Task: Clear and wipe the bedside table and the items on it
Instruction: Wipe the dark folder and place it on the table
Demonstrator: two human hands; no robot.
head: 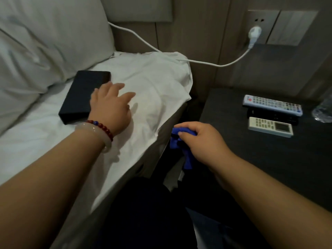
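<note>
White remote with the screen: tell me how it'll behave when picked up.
The white remote looks like a rigid plastic slab, so probably stiff and light. It lies flat on the dark table, unlikely to roll; its smooth casing may slide if pushed.

Blue cloth (pixel 180 139); black box (pixel 81 95); white sheet (pixel 152 83); dark grey table (pixel 251 150); white remotes (pixel 271 104).

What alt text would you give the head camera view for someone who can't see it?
A person's right hand grips a blue cloth between a white bed and a dark bedside table, while the open left hand is next to a black box on the bed. Three remotes lie on the table.
</note>
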